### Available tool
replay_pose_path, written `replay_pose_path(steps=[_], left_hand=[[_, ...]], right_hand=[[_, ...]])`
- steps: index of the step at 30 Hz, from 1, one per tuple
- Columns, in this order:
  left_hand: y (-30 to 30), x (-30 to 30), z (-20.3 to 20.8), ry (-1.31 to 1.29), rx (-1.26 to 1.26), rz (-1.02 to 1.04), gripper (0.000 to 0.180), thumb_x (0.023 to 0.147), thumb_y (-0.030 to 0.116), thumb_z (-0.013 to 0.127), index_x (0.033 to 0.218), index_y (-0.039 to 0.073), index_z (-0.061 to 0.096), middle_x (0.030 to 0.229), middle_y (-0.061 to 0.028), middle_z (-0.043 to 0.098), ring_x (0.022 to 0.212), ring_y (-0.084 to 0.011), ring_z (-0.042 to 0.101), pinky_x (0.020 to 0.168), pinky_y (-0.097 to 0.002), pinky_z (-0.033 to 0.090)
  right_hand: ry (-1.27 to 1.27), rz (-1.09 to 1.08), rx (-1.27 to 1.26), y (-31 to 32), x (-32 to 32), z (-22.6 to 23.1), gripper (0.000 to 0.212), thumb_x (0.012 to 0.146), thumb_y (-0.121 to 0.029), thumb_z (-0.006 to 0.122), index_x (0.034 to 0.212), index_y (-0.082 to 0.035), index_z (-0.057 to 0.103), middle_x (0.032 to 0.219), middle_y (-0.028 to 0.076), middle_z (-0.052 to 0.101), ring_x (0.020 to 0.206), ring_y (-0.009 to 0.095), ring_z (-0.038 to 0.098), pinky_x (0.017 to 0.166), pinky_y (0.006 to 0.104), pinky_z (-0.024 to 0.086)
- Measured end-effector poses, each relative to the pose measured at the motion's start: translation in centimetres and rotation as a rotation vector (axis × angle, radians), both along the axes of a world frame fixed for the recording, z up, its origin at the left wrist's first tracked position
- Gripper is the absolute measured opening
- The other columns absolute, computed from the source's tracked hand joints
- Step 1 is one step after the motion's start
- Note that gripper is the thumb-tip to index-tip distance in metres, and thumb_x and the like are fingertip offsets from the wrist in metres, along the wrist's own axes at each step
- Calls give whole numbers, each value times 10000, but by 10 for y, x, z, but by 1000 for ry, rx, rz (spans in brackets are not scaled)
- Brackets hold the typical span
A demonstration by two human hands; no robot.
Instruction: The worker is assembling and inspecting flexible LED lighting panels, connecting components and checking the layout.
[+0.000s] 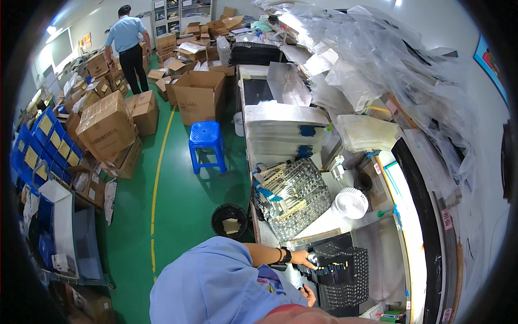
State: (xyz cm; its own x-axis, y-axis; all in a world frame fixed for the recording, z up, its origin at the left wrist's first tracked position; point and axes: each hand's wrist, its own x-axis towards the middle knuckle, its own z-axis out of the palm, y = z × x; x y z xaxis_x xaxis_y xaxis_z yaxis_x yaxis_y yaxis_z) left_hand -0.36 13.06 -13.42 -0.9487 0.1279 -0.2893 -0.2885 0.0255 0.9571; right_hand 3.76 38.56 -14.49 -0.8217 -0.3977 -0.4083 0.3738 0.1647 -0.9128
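My left hand (301, 258), with a dark watch on its wrist, reaches across to a row of black dotted strips (350, 275). Its fingers are stretched out and touch the near end of the row. The strips lie side by side on the bench and have small pale marks along their near ends. My right hand (309, 296) is close to my body, beside the lower part of the row. Its fingers are curled, and a small dark thing shows beside them; most of this hand is hidden.
Behind the strips lies a pile of grey dotted strips with pale and blue ends (297, 200), beside a white round fan (351, 203). A black bin (229, 220) and blue stool (206, 141) stand on the floor. A person (129, 46) is among cardboard boxes (108, 124).
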Motion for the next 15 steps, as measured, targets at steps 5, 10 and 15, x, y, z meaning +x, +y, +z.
replay_pose_path(steps=[5, 10, 15], left_hand=[[-2, 7, 1, -4, 66, 58, 431, 754, 416, 782, 714, 10, 643, 590, 31, 492, 536, -78, 390, 483, -297, 312], [-5, -1, -11, -49, -85, -39, 464, 753, 441, 775, 705, 2, 633, 582, 25, 482, 534, -78, 386, 475, -297, 307], [0, -3, -15, 7, -15, 9, 503, 711, 476, 790, 665, 8, 612, 554, -16, 498, 511, -113, 406, 487, -335, 330]], right_hand=[[-6, 34, -14, -1, -6, 1, 327, 903, -56, 590, 1214, 26, 529, 766, 142, 674, 554, 179, 644, 508, 279, 535], [0, 11, 15, -3, -1, 3, 328, 900, -59, 596, 1209, 29, 531, 762, 143, 671, 548, 182, 640, 511, 285, 534], [18, 4, 69, -7, -2, 12, 314, 899, -30, 571, 1204, 31, 533, 760, 148, 666, 537, 181, 630, 516, 291, 532]])
